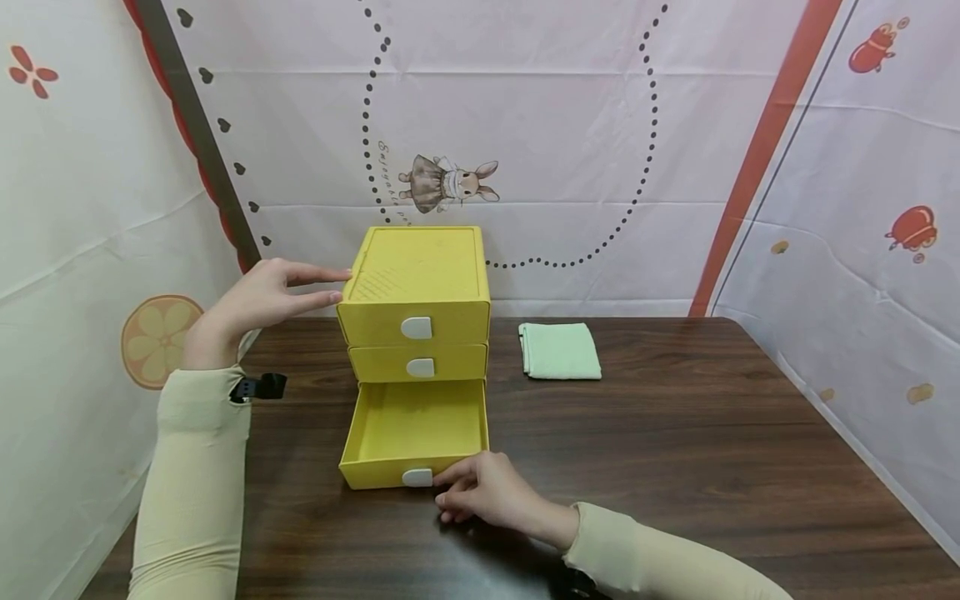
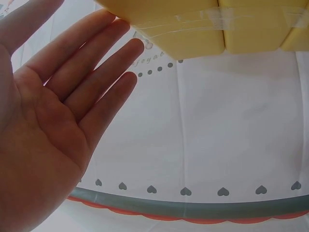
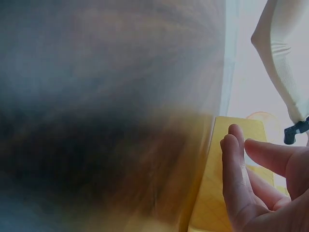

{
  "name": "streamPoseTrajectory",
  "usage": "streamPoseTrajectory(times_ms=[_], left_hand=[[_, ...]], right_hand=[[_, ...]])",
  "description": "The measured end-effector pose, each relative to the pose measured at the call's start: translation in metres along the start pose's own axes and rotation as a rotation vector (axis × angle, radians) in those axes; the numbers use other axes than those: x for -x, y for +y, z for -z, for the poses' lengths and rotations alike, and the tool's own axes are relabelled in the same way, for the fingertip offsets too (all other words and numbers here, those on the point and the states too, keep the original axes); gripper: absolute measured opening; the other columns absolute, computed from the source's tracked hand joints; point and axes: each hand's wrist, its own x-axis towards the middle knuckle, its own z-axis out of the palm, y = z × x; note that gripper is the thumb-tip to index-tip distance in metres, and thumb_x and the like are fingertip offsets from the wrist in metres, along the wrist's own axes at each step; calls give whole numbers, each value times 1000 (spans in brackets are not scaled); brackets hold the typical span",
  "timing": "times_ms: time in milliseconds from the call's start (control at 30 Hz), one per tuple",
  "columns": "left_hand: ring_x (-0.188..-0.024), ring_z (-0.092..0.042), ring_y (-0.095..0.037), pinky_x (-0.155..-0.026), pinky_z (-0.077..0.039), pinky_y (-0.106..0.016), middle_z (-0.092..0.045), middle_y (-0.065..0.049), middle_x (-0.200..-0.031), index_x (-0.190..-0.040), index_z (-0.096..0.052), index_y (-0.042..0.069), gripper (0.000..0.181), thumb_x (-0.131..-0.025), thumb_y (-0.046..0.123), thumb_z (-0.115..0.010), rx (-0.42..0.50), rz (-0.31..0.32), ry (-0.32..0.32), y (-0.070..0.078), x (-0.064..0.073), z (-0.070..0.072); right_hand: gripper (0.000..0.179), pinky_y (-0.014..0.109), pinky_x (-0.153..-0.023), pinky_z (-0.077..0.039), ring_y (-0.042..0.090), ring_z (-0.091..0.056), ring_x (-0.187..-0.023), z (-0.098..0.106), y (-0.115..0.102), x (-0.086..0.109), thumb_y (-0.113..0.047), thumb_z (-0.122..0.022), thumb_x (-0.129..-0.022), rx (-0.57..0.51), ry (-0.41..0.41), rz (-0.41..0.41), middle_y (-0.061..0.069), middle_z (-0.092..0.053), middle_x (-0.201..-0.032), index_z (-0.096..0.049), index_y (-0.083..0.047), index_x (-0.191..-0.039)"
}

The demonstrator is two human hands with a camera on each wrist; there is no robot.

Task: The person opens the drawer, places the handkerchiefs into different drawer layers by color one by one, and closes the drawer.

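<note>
A yellow three-drawer cabinet [image 1: 420,267] stands on the table, with white tabs on its drawer fronts. Its bottom drawer [image 1: 420,425] is pulled far out and has nothing inside; the two upper ones are closed. My left hand [image 1: 258,300] touches the cabinet's upper left edge with its fingertips. In the left wrist view, the fingers of this left hand [image 2: 63,111] are extended beside the yellow side wall [image 2: 193,34]. My right hand [image 1: 491,492] is at the bottom drawer's front, fingertips right beside the white tab [image 1: 417,477]. Thumb and fingers of the right hand [image 3: 260,188] are apart, loosely bent.
A folded light-green cloth [image 1: 559,351] lies on the dark wooden table [image 1: 660,442], right of the cabinet. Printed white curtains [image 1: 555,150] hang behind the table and along both sides. Clear tape [image 2: 212,19] crosses the cabinet's side.
</note>
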Motion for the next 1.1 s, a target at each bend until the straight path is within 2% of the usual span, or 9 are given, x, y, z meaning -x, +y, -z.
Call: streamPoseTrajectory(times_ms=[233, 433, 533, 633, 800, 1100], left_hand=[[-89, -54, -19, -84, -44, -41, -70, -1, -109, -124, -63, 34, 43, -86, 54, -61, -14, 1, 5, 1, 0, 0], [-95, -57, -18, -88, -46, -45, -68, -3, -117, -125, -63, 32, 45, -86, 53, -62, 1, 0, 2, 2, 1, 0], [-92, -56, -18, -86, -45, -43, -71, -3, -104, -125, -63, 33, 45, -86, 54, -61, -7, 3, 1, 2, 1, 0], [-89, -54, -19, -84, -44, -41, -72, -2, -101, -125, -63, 34, 44, -86, 54, -61, -14, 1, 6, 1, 1, 0], [-99, -57, -16, -88, -46, -45, -66, -2, -121, -125, -63, 33, 44, -86, 54, -62, 0, -4, 4, -1, 0, 0], [-96, -56, -17, -88, -45, -44, -65, -2, -122, -124, -63, 34, 45, -85, 55, -62, 1, 5, 0, 0, 0, -1]], right_hand=[[22, 36, -59, -57, 32, -71, -70, -1, 2, 3, -5, -69, -85, 10, 1, 10, 18, -72, -79, -71, -1, -107], [22, 37, -59, -57, 30, -71, -70, -2, 3, 4, -6, -69, -85, 15, 0, 1, 17, -72, -78, -71, -2, -107], [23, 37, -59, -57, 29, -71, -70, -3, 2, 5, -6, -69, -85, 9, -5, -9, 16, -72, -77, -71, -2, -108], [24, 36, -59, -57, 29, -71, -70, -3, 2, 6, -5, -69, -85, 5, -8, -12, 16, -72, -77, -71, -2, -109], [24, 34, -58, -57, 28, -71, -69, -2, 3, 7, -5, -70, -84, 3, -11, -13, 15, -72, -78, -71, -2, -108], [28, 34, -58, -57, 31, -70, -70, 0, 4, 8, -2, -69, -84, 7, -42, -16, 16, -72, -81, -69, -2, -112]])
